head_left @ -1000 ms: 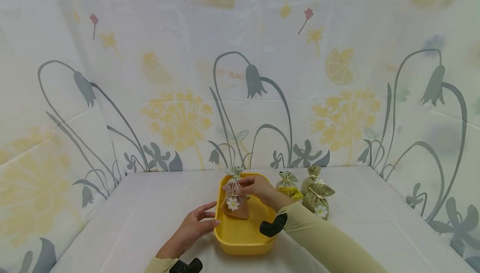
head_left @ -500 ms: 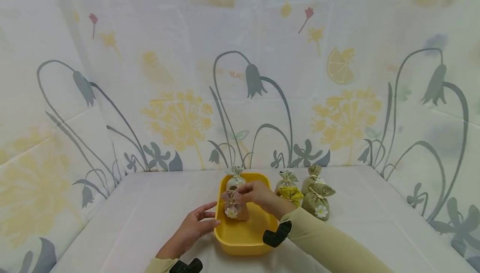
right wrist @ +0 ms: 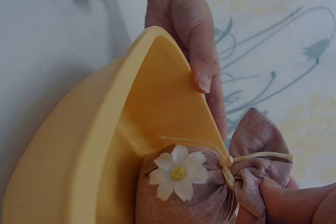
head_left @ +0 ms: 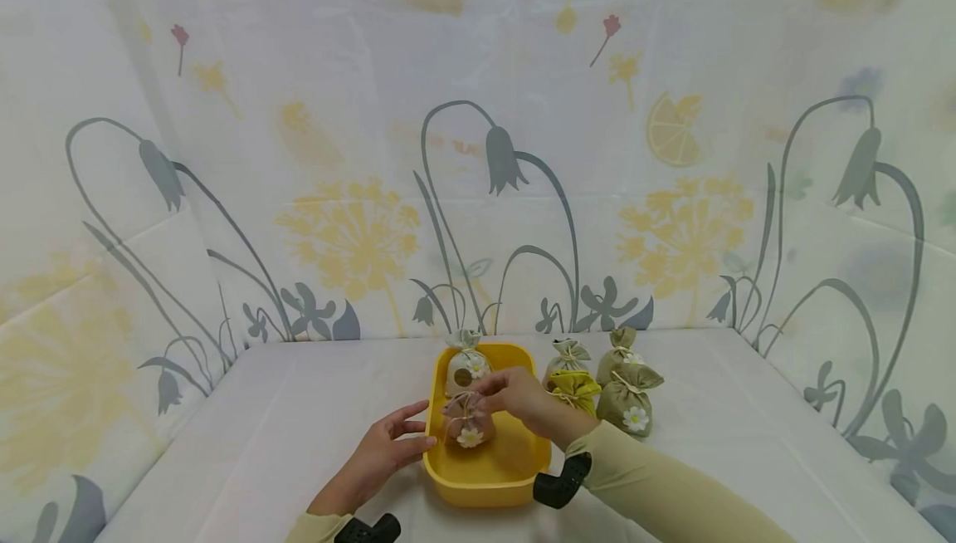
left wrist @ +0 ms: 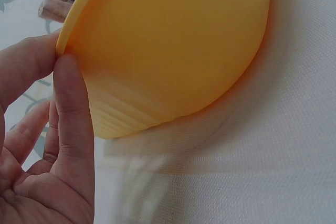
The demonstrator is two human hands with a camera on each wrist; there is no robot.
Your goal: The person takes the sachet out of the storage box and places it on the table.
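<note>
A dusty-pink drawstring pouch (head_left: 470, 427) with a white flower sits inside the yellow plastic bin (head_left: 485, 493). My right hand (head_left: 519, 398) pinches its gathered neck between thumb and fingers, as the right wrist view shows close up. Behind it in the bin stands a pale pouch (head_left: 465, 370), also with a flower. At the bin's left side, my left hand (head_left: 392, 443) pinches the rim. In the left wrist view the thumb and a finger meet at the rim of the bin (left wrist: 178, 35), the other fingers lying apart from it.
Right of the bin several more pouches stand grouped on the white-covered table (head_left: 299, 393): a pale one (head_left: 569, 354), a yellow one (head_left: 575, 387) and two olive ones, the nearer olive pouch (head_left: 627, 402) bearing a flower. A patterned cloth (head_left: 478, 153) hangs behind.
My right hand has brought the pink pouch down and slightly toward me inside the bin, uncovering the pale pouch behind it. My left hand stays at the rim.
</note>
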